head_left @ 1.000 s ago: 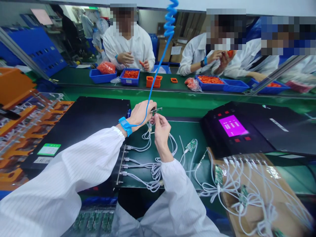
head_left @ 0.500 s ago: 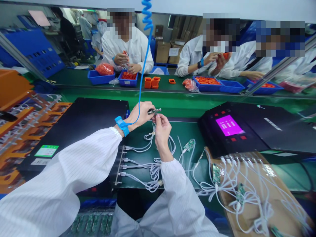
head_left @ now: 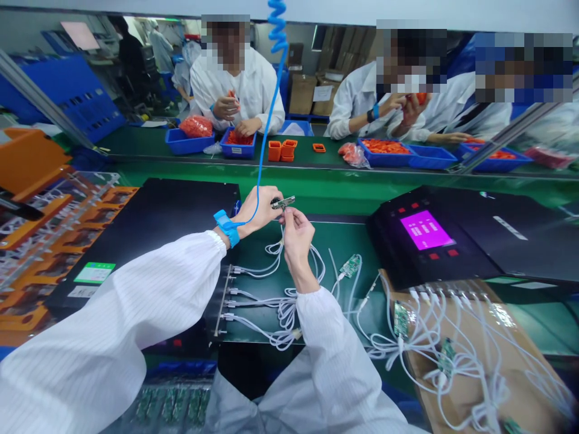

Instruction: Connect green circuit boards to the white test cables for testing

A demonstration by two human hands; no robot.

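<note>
Above the green bench top, my left hand (head_left: 260, 208), wearing a blue wrist strap (head_left: 226, 228), is closed on a small circuit board (head_left: 284, 202) with metal parts along its edge. My right hand (head_left: 299, 238) pinches close under the board, thumb and fingertips together. A white cable (head_left: 282, 232) runs up to those fingertips; its end is hidden by them. Below my hands lie looped white cables (head_left: 284, 310), plugged into the side of a black box (head_left: 181, 211) on the left. To the right, another green circuit board (head_left: 350, 266) rests on the bench with a cable attached.
A black tester with a purple screen (head_left: 427, 229) stands at right, its cables spreading over a cardboard sheet (head_left: 506, 355) with several boards. Orange fixtures (head_left: 104, 220) are at left. A coiled blue cord (head_left: 277, 30) hangs overhead. Co-workers sit across, behind blue bins (head_left: 386, 158).
The view has shifted slightly, so the surroundings sit a little further right. The circuit board is tilted a little more between my hands; both keep their grip.
</note>
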